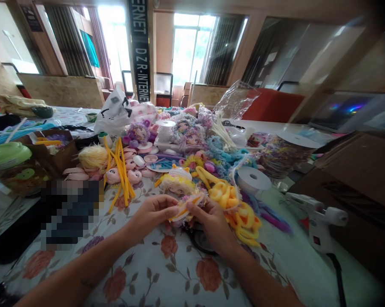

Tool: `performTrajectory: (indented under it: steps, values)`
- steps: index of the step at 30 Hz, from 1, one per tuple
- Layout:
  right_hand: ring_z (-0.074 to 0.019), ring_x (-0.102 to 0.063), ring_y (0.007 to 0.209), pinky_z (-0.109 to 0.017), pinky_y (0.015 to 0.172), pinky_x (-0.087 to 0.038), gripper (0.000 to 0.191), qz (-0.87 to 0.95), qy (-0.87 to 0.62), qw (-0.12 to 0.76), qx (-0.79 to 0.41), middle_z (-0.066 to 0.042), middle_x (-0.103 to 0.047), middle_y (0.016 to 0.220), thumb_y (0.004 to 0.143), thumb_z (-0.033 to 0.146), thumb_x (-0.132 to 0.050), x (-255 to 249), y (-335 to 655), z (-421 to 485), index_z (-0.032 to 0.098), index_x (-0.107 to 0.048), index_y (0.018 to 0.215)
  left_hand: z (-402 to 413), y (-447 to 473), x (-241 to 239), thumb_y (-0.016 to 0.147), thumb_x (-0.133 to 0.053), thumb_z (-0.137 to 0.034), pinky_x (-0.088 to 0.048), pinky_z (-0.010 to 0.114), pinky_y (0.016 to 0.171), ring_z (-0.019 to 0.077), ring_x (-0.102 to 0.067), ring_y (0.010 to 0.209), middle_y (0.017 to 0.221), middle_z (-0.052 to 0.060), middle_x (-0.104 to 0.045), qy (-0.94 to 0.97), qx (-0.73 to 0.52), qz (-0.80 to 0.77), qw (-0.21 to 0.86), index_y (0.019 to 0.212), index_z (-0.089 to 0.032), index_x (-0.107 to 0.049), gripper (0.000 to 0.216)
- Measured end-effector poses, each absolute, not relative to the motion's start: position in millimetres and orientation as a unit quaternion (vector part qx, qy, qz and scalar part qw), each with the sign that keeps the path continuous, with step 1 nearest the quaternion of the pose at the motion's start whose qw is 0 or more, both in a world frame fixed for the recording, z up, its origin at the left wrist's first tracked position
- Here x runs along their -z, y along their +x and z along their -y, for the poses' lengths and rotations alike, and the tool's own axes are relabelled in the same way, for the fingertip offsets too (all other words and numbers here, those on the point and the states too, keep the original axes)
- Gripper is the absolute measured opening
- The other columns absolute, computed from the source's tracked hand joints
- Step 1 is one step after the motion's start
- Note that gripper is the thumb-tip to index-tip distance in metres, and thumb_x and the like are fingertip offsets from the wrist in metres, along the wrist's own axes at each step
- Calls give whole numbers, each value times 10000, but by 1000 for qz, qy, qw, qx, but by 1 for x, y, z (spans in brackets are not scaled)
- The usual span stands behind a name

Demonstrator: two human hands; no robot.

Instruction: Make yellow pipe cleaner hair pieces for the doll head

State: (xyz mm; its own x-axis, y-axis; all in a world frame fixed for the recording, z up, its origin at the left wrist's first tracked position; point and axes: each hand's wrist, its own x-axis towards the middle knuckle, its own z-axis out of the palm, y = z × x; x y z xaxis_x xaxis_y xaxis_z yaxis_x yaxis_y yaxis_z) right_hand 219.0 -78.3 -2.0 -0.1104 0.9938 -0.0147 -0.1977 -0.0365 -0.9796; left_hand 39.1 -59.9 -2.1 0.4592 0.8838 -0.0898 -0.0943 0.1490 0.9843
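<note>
My left hand [159,209] and my right hand [209,215] meet over the middle of the flowered tablecloth. Between their pinched fingers is a yellow-and-white strip [186,207], its ends hidden by the fingers. Fluffy pastel yarn shows around and beneath the strip. Just beyond my fingers lies a doll head [179,187] with pale yellow hair and a white cap with small orange points. A black loop [201,242], partly covered by my right hand, rests on the cloth. Thick yellow fuzzy cord [243,217] is heaped beside my right hand.
Yellow fuzzy stems [120,175] and several bare doll heads [112,175] lie at left. A white ribbon spool [254,178] and a white glue gun [320,219] are at right, near a cardboard box [349,179]. Haired doll heads [194,138] are piled behind. A lidded jar [16,170] stands far left.
</note>
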Motion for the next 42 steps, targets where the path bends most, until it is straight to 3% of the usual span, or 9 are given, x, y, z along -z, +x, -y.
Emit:
performTrajectory:
  steps: [6,17,20,24,27,29,31,37,42]
  values:
    - [-117,-616,601,-179,491,-496,276,355,-410,596,-592,-24,-696,739,675,362,-793,3,222,73,147,-676,803,57,37,2,747,-717,-369,-496,201,607,132,-631,695,760,51,-692,482,-415,-375,674,888,-129,-699,279]
    - [-136,-627,623,-214,533,-514,265,405,-399,578,-586,-28,-688,724,707,394,-752,2,219,80,149,-686,782,58,35,9,735,-724,-393,-495,189,633,129,-620,694,751,46,-714,497,-399,-430,640,839,-159,-726,256]
    - [-140,-620,627,-238,545,-530,302,410,-401,602,-556,-4,-656,723,699,404,-749,-5,220,79,168,-654,861,58,32,7,708,-741,-412,-487,173,605,127,-615,673,717,43,-708,493,-389,-458,630,809,-160,-731,271]
    - [-163,-638,711,-300,627,-559,365,423,-459,672,-399,-26,-649,867,746,415,-689,-14,251,86,190,-592,1017,56,27,3,681,-762,-408,-487,157,610,117,-606,675,735,32,-709,478,-438,-459,607,800,-171,-730,267]
    - [-191,-633,833,-354,786,-528,352,375,-568,726,-94,-73,-642,956,765,389,-662,-5,311,105,166,-582,1025,52,23,1,668,-772,-402,-501,162,632,123,-613,699,732,26,-705,458,-480,-460,591,799,-173,-728,268]
    - [-234,-618,915,-399,863,-490,420,305,-652,683,124,-116,-629,1007,749,386,-656,9,363,119,129,-580,1072,51,23,1,658,-780,-396,-503,164,633,124,-616,705,732,22,-703,445,-501,-457,585,796,-175,-727,266]
    - [-282,-611,962,-417,853,-488,548,273,-742,577,204,-174,-607,1103,724,391,-638,23,412,131,96,-544,1176,51,25,0,642,-790,-394,-502,166,629,123,-614,696,721,17,-699,437,-517,-455,579,786,-175,-728,269]
    - [-360,-654,767,-421,679,-491,447,387,-886,253,40,-164,-696,766,654,540,-579,26,476,127,149,-655,855,58,34,0,615,-803,-395,-474,161,616,111,-581,655,673,17,-686,455,-525,-470,545,767,-163,-739,285]
    - [-352,-650,710,-394,645,-464,309,405,-895,187,5,-175,-653,614,707,479,-485,13,471,116,240,-532,516,61,38,5,627,-785,-415,-456,176,601,121,-563,655,658,21,-670,477,-510,-465,544,755,-159,-746,289]
